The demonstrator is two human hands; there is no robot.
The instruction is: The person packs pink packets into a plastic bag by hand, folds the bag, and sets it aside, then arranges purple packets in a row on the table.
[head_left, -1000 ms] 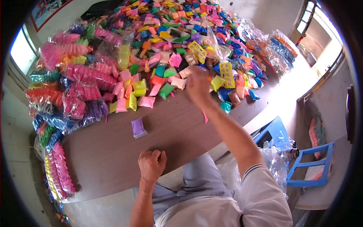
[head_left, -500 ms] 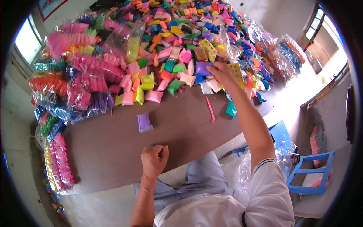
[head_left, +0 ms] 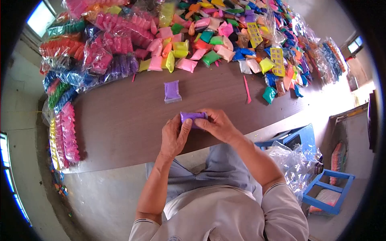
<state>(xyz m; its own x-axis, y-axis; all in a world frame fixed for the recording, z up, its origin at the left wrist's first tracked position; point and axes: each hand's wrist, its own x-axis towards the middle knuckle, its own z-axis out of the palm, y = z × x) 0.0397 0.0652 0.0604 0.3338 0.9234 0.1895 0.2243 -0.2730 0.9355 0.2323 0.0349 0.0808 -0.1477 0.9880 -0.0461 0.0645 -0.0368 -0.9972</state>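
A small purple packet [head_left: 193, 116] is held between both hands, above the near edge of the brown table [head_left: 124, 128]. My left hand [head_left: 175, 134] grips its left end, thumb in front. My right hand [head_left: 217, 124] has fingers and thumb closed on its right end. Just beyond the hands, a second purple packet [head_left: 172, 91] lies flat by itself on the table. A thin pink plastic stick [head_left: 247, 90] rests to the right of it. What the packets contain cannot be made out for certain.
A large heap of colourful packets [head_left: 211, 58] covers the far side, with yellow mould-like trays [head_left: 277, 62] among them. Bagged rows of packets [head_left: 106, 48] are stacked at the left. Clear plastic bags [head_left: 291, 162] and a blue stool [head_left: 329, 193] stand at my right.
My right hand has drawn back from the heap with a purple packet. My left hand, formerly a loose fist, now grips it too. The view has tilted downward.
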